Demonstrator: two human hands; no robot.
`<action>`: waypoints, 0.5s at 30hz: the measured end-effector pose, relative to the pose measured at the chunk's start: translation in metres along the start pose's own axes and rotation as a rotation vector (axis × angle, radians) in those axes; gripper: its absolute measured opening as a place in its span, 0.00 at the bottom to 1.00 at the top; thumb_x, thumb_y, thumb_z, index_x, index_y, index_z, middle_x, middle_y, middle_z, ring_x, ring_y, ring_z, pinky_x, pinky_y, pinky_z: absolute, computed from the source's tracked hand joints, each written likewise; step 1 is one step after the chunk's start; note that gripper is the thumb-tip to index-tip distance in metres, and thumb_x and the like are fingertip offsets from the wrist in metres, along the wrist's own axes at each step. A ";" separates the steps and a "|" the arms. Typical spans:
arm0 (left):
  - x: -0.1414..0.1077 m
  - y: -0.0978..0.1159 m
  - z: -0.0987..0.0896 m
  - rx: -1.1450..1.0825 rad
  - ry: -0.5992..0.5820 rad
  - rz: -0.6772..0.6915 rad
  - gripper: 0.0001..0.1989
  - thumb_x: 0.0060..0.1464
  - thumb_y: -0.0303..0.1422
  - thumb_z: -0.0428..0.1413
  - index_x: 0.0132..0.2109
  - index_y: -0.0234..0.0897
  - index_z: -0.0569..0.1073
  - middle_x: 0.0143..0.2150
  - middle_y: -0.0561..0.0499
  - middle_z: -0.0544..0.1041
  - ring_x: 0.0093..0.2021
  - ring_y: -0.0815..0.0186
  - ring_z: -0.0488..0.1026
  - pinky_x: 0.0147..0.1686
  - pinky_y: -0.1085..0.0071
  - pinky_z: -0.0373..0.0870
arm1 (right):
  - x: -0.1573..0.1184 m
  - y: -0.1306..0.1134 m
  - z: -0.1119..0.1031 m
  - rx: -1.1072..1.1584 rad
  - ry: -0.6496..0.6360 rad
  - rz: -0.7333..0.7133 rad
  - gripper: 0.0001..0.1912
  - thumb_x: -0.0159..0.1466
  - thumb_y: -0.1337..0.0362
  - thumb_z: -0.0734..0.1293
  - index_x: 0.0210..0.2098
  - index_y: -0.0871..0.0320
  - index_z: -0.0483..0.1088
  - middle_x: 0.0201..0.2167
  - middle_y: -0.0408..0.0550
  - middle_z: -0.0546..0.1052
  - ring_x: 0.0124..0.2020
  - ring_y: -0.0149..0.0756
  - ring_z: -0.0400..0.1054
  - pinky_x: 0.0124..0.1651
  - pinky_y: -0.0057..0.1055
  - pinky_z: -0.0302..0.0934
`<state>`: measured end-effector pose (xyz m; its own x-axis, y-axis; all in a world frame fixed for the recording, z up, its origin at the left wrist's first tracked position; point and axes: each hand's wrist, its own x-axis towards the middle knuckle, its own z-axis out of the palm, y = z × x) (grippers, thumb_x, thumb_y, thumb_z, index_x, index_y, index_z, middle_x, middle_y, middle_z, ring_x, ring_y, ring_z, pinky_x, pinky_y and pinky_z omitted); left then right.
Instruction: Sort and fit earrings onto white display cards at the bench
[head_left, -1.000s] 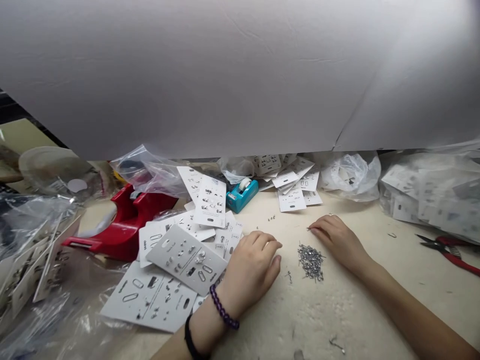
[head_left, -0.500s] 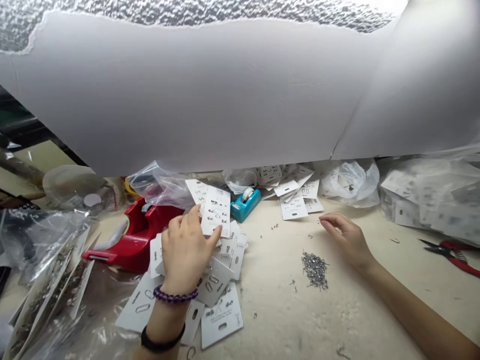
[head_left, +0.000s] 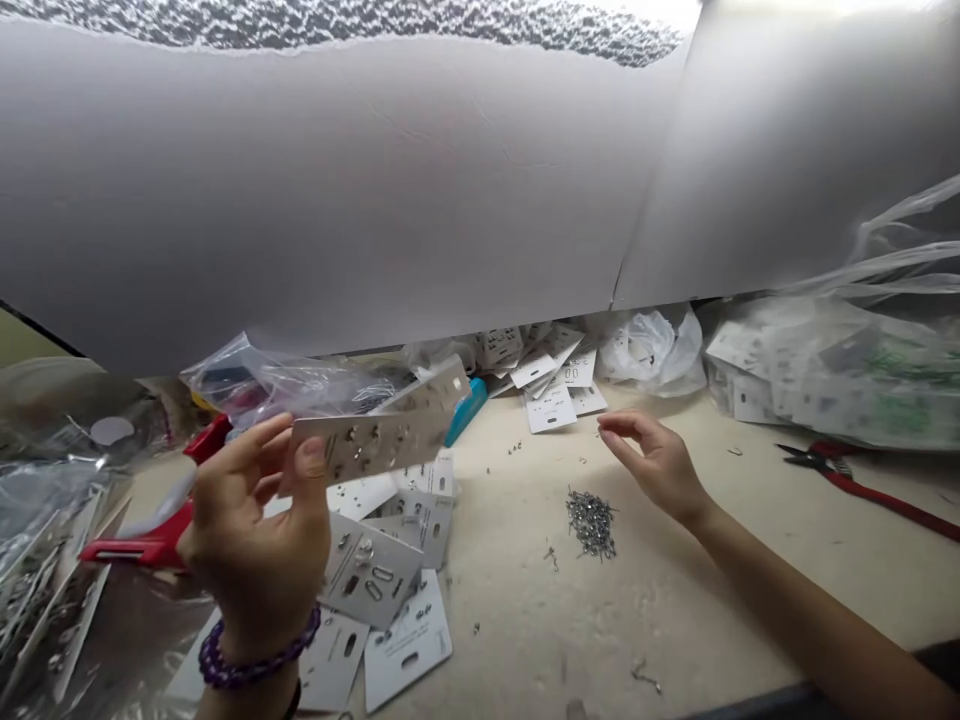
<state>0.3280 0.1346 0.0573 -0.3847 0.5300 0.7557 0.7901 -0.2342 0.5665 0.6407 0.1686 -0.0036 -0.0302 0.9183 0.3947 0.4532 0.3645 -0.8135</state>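
My left hand (head_left: 259,540), with a purple bead bracelet at its wrist, grips a white earring card (head_left: 379,450) between thumb and fingers. The card is tilted, and small metal earrings show on its face. Below it lies a loose heap of similar cards (head_left: 409,640). My right hand (head_left: 660,470) is raised over the table, thumb and forefinger pinched together. A tiny thing seems to be at its fingertips, too small to name. Nearest to that hand is a pile of small metal pieces (head_left: 592,522), with a few strays around it.
A red tape dispenser (head_left: 142,540) and plastic bags with carded pieces (head_left: 52,570) are on the left. A turquoise tape dispenser (head_left: 466,408) is partly hidden behind the card. More cards (head_left: 551,408), a crumpled bag (head_left: 652,350), a full bag (head_left: 832,370) and red-handled pliers (head_left: 862,485) lie beyond and right.
My left hand has picked up the card from the heap and brought it left and nearer, tilting it. My right hand keeps its pinch. The whole view has shifted a little.
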 end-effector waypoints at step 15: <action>0.095 0.009 0.027 0.130 -0.167 0.248 0.17 0.54 0.36 0.51 0.49 0.33 0.67 0.41 0.51 0.73 0.36 0.69 0.70 0.39 0.69 0.67 | -0.004 -0.027 0.016 0.079 -0.389 -0.194 0.07 0.60 0.68 0.61 0.38 0.56 0.68 0.33 0.47 0.72 0.38 0.33 0.66 0.40 0.33 0.63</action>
<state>0.3118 0.2052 0.1254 -0.0979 0.5985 0.7951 0.9083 -0.2727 0.3171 0.6139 0.1572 0.0095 -0.4481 0.8161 0.3649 0.3373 0.5324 -0.7764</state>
